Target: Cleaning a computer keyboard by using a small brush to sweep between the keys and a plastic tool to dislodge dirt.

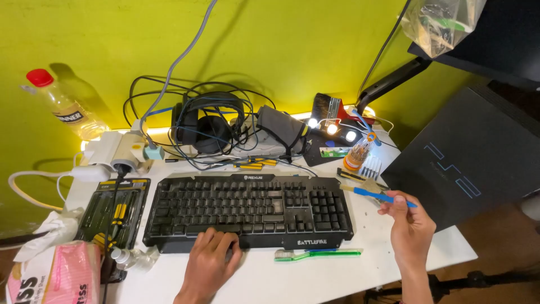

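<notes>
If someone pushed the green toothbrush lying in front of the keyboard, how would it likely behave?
The green toothbrush is thin and lies flat on the white table, so it probably slides easily and feels light. Its slim handle suggests slight flex; rolling seems unlikely.

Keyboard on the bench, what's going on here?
A person steadies the black keyboard with the left hand resting on its front edge. The right hand holds a small blue-handled brush just off the keyboard's right end, not touching the keys. A green toothbrush lies on the white table in front; a screwdriver set lies left.
</notes>
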